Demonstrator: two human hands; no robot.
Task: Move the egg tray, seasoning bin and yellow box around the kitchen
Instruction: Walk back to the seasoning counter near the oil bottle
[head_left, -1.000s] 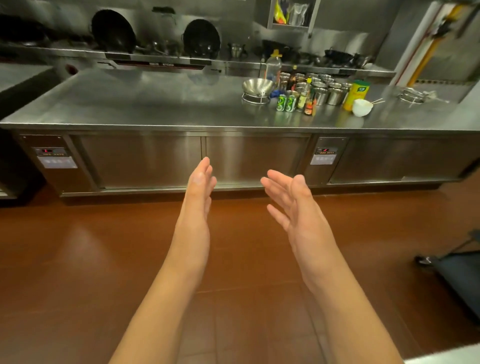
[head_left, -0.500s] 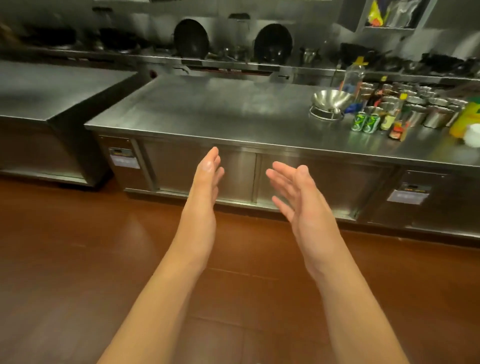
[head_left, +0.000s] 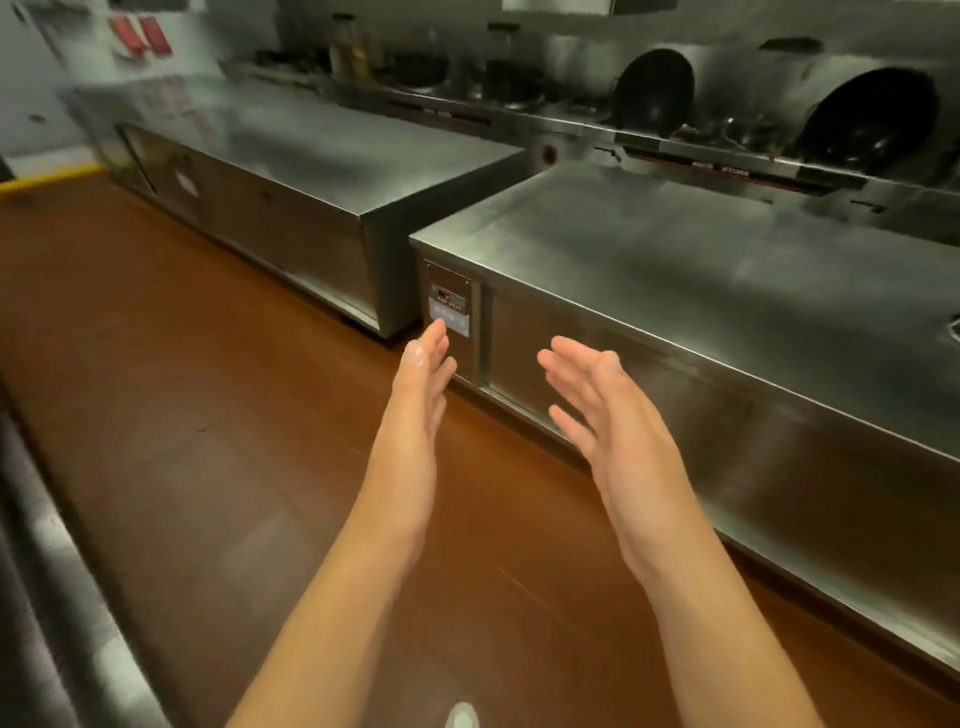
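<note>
Walking an aisle of red-brown floor (head_left: 156, 415), nothing carried. Steel counter (head_left: 727, 270) runs just right of the right hand (head_left: 618, 441); a second counter (head_left: 311, 150) lies ahead-left of the left hand (head_left: 415, 405). Two woks (head_left: 652, 91) stand beyond the right hand. Control panel (head_left: 450, 307) sits just past the left fingertips. Both hands apart, fingers straight, palms facing, empty. Egg tray, seasoning bin, yellow box: none in view. Judgement: a search leg; scan counters first, keep palms spread ready for a two-sided lift.
</note>
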